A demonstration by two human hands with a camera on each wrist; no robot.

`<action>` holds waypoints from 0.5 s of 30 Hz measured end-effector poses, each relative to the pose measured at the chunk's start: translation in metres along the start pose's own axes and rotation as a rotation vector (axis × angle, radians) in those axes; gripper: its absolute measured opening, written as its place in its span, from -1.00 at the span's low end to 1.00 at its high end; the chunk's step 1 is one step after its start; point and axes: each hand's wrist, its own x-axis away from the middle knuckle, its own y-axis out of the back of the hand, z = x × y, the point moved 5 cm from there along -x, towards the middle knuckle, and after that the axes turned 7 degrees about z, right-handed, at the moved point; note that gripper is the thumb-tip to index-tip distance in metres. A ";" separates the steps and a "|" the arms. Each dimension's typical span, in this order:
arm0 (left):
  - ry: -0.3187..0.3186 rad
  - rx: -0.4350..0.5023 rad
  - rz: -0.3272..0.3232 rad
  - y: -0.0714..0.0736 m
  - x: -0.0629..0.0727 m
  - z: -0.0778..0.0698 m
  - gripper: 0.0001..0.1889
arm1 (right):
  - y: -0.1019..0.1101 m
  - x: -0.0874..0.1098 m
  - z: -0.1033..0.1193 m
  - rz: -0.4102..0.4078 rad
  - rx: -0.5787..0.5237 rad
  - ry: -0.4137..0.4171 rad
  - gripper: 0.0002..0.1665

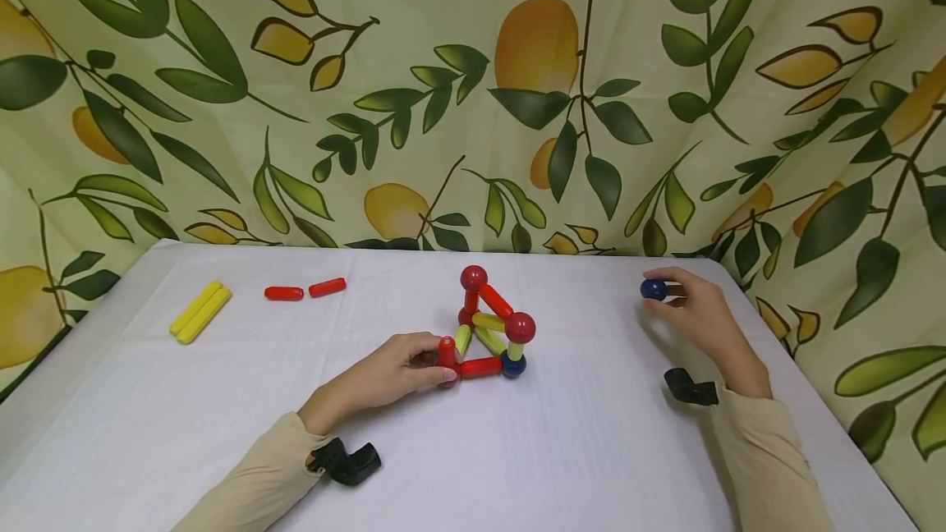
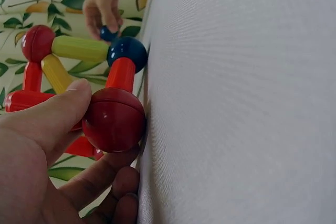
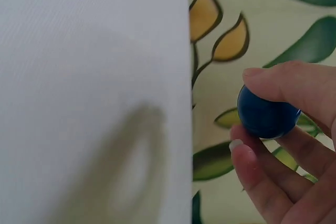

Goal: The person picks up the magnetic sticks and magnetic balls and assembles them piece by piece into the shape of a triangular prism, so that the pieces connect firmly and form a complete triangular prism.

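A frame of colored rods and balls stands on the white table in the head view. Red balls top two of its posts, one at the back [image 1: 474,278] and one at the right [image 1: 521,327]. Below the latter sits a dark blue ball [image 1: 513,364]. My left hand [image 1: 388,372] grips the near-left corner, where a red rod [image 1: 447,350] stands upright from a red ball [image 2: 114,129]; the thumb overlaps this corner. Off to the right, my right hand [image 1: 698,314] pinches a loose blue ball [image 3: 268,111] between thumb and fingers, raised above the table.
Two yellow rods [image 1: 200,313] lie side by side at the table's left. Closer to the middle are two short red rods, one [image 1: 284,293] left of the other [image 1: 328,287]. A leaf-and-fruit patterned curtain [image 1: 429,130] hangs behind the table [image 1: 576,450].
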 end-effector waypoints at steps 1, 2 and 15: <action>0.001 -0.006 -0.002 0.000 0.000 -0.001 -0.85 | 0.000 -0.001 0.004 -0.001 -0.002 0.008 -0.52; 0.005 -0.009 -0.003 0.000 0.000 -0.001 -0.86 | 0.000 -0.001 0.008 -0.003 -0.004 0.017 -0.53; 0.001 0.010 -0.008 0.002 0.002 -0.002 -0.90 | 0.001 -0.001 0.068 -0.018 -0.124 0.129 -0.54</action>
